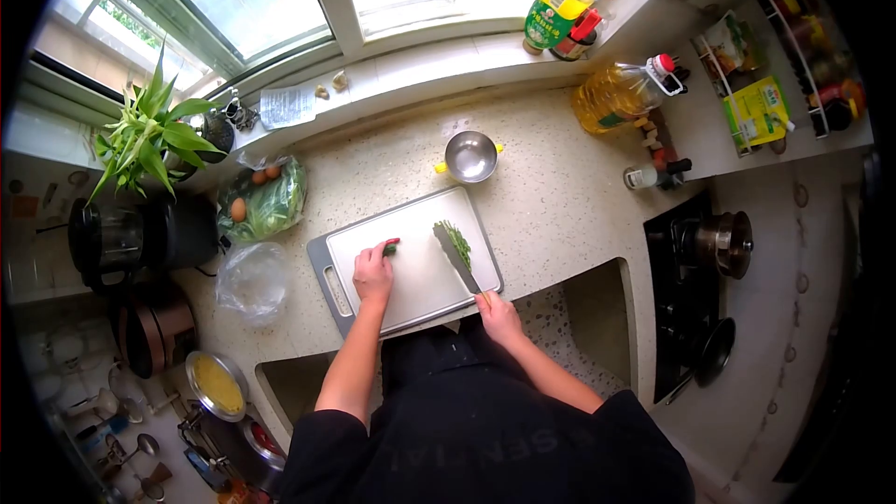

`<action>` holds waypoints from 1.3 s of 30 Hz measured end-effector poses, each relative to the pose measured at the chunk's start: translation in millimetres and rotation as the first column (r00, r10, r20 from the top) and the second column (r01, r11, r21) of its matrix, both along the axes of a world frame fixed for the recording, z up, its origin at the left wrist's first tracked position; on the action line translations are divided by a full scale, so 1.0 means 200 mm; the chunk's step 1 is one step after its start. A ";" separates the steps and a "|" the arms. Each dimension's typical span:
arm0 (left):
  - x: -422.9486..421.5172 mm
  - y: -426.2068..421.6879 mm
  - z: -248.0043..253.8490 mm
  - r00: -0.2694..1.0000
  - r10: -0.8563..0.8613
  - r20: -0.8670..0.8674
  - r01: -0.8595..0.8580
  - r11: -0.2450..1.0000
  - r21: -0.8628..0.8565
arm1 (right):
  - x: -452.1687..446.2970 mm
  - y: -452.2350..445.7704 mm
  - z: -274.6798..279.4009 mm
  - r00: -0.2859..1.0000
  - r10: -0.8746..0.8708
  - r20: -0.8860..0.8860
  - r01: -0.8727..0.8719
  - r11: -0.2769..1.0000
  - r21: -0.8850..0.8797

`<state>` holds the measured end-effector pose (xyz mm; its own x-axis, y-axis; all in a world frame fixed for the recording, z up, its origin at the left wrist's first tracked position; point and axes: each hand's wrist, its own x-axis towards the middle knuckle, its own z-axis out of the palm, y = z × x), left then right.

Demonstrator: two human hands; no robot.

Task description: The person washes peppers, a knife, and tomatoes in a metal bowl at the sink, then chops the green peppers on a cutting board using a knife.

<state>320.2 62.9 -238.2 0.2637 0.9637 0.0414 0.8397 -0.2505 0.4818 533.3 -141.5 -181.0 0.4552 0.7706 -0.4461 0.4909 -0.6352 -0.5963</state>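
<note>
A white cutting board (411,271) with a grey rim lies on the counter in front of me. My right hand (501,316) is closed round the handle of a knife (456,262), whose blade rests beside a pile of chopped green pieces (454,241) on the board's right part. On the left part, my left hand (373,273) has its fingers together at a small red and green pepper (390,247). Beyond the board stands a small metal bowl (471,157) with yellow handles.
Left of the board lie a bag of greens and eggs (263,201) and a crumpled clear bag (253,284). An oil bottle (616,98) stands at the back right. A stove (681,308) with a pot (723,245) is at the right.
</note>
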 end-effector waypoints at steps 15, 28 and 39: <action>0.00 -0.14 0.06 0.948 -0.246 0.203 0.224 0.967 0.123 | 0.00 -0.01 -0.01 0.999 0.040 0.018 -0.039 0.999 -0.023; -0.01 -0.13 0.08 0.926 -0.274 0.258 0.231 0.955 0.186 | 0.01 -0.09 0.09 0.976 0.189 0.108 -0.187 0.982 -0.022; 0.02 -0.06 0.33 0.986 -0.052 0.159 0.004 0.956 0.293 | -0.21 0.08 -0.08 0.805 0.362 0.470 -0.467 0.875 0.128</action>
<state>324.2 51.2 -172.6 0.2565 0.8955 0.3636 0.7466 -0.4225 0.5139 491.1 -124.6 -197.6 0.1691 0.9826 -0.0771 0.9097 -0.1857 -0.3715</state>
